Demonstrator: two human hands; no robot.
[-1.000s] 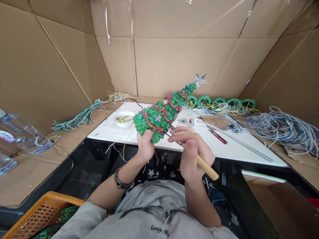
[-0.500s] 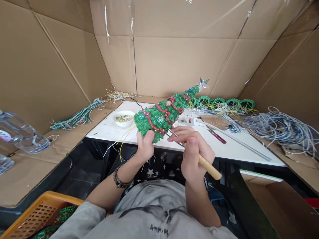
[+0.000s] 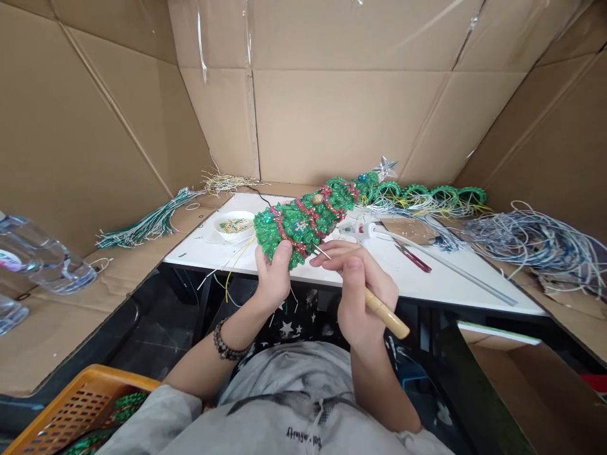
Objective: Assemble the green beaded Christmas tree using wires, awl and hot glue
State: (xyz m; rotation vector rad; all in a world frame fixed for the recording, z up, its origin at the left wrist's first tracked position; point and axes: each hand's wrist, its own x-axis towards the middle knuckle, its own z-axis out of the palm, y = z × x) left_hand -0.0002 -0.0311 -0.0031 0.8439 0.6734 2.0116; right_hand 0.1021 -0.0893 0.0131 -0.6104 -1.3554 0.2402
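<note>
A glittery green Christmas tree figure (image 3: 303,221) with red garlands, small ornaments and a clear star (image 3: 385,168) is held tilted over the front of the white table, its star end up and to the right. My left hand (image 3: 275,272) grips its base from below, the thumb on the near side. In my right hand (image 3: 363,284) is a thin metal tool with a pale wooden handle (image 3: 386,313). The metal shaft points at the lower right edge of the tree; whether its tip touches cannot be made out. Thin wires (image 3: 229,278) hang under the base.
On the white table (image 3: 474,287) are a bowl of wire bits (image 3: 236,226), red-handled pliers (image 3: 413,258) and a white tube (image 3: 455,273). Wire bundles (image 3: 545,246) lie right and left (image 3: 147,222). Plastic bottles (image 3: 57,259) stand left, an orange basket (image 3: 85,392) lower left. Cardboard walls surround the table.
My right hand and the tool have shifted a little to the left. The tree has tipped slightly, its star end lower, and my left hand has moved slightly left with it.
</note>
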